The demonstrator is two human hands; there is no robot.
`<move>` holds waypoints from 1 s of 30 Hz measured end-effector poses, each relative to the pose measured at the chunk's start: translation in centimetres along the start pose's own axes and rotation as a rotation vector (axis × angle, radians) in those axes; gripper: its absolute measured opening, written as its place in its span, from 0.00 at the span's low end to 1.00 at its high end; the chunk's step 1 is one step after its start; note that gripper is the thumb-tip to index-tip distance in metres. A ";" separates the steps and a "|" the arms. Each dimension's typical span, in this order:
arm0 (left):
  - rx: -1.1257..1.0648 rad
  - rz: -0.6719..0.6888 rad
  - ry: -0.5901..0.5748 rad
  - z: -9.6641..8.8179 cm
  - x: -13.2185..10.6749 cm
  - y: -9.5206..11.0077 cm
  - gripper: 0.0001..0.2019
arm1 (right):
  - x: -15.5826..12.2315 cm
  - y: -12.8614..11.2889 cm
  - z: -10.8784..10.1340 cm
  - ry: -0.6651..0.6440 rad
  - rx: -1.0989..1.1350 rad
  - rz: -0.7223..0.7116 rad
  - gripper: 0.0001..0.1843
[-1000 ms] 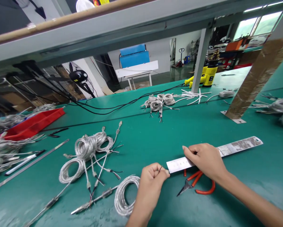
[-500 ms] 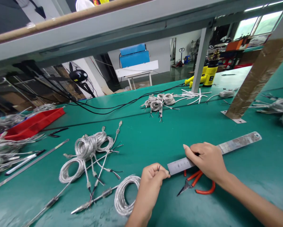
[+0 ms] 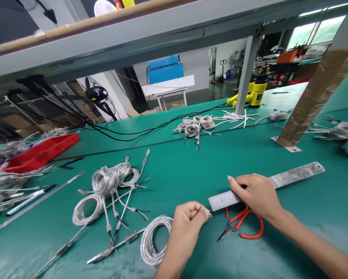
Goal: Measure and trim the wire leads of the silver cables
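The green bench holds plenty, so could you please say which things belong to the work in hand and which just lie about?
Likely in the work:
ruler, right hand
thin wire, left hand
orange-handled cutters, close by

Seemingly lying about:
red tray
yellow tools
metal strip

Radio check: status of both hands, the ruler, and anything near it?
Left hand pinching thin wire. Right hand holding metal ruler. Red-handled cutters lying close on its near side.

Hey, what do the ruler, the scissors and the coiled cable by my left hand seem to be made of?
Ruler: likely steel, worn, judging by its grey sheen and blotches. Scissors: dark metallic blades, probably steel; smooth orange handles, perhaps plastic or rubber. Coiled cable: apparently clear, glossy plastic over something silvery, from its bright highlights.
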State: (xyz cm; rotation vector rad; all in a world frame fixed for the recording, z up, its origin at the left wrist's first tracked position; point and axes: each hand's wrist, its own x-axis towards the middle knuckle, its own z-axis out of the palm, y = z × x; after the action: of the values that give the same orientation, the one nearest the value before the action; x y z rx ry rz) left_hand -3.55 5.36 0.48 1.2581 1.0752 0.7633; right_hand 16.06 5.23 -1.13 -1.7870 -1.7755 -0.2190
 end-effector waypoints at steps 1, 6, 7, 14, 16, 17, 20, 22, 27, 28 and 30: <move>0.007 0.009 -0.008 0.0 0.0 0.0 0.08 | 0.0 0.0 0.1 -0.014 -0.003 -0.002 0.27; 0.053 0.007 -0.044 0.1 -0.1 0.0 0.08 | 0.1 -0.1 0.4 -0.066 -0.003 -0.017 0.26; 0.056 0.004 -0.048 0.0 -0.2 -0.1 0.08 | 0.1 -0.2 0.4 -0.074 -0.001 -0.019 0.26; 0.086 -0.024 -0.068 0.0 -0.2 -0.5 0.09 | 0.2 0.0 0.2 -0.134 0.016 -0.011 0.27; 0.086 -0.029 -0.074 0.0 -0.2 -0.6 0.09 | 0.2 0.0 0.2 -0.156 0.025 -0.001 0.27; 0.086 -0.034 -0.075 0.0 -0.2 -0.5 0.08 | 0.2 0.0 0.2 -0.166 0.029 0.005 0.27; 0.083 -0.053 -0.084 -0.1 -0.2 -0.5 0.08 | 0.2 0.0 0.3 -0.187 0.041 0.016 0.27; 0.081 -0.063 -0.088 -0.2 -0.2 -0.5 0.07 | 0.3 -0.1 0.3 -0.196 0.050 0.020 0.26; 0.082 -0.074 -0.085 -0.1 -0.2 -0.3 0.07 | 0.4 -0.2 0.4 -0.207 0.072 0.026 0.26; 0.084 -0.077 -0.085 -0.1 -0.2 -0.2 0.07 | 0.5 -0.2 0.4 -0.210 0.075 0.028 0.26; 0.085 -0.083 -0.086 -0.1 -0.2 -0.1 0.07 | 0.4 -0.2 0.4 -0.214 0.080 0.030 0.26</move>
State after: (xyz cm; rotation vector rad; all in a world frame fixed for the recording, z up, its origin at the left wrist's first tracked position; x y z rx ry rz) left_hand -3.70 5.15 0.47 1.2983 1.0918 0.6010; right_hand 15.80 5.80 -1.18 -1.8347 -1.8742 0.0576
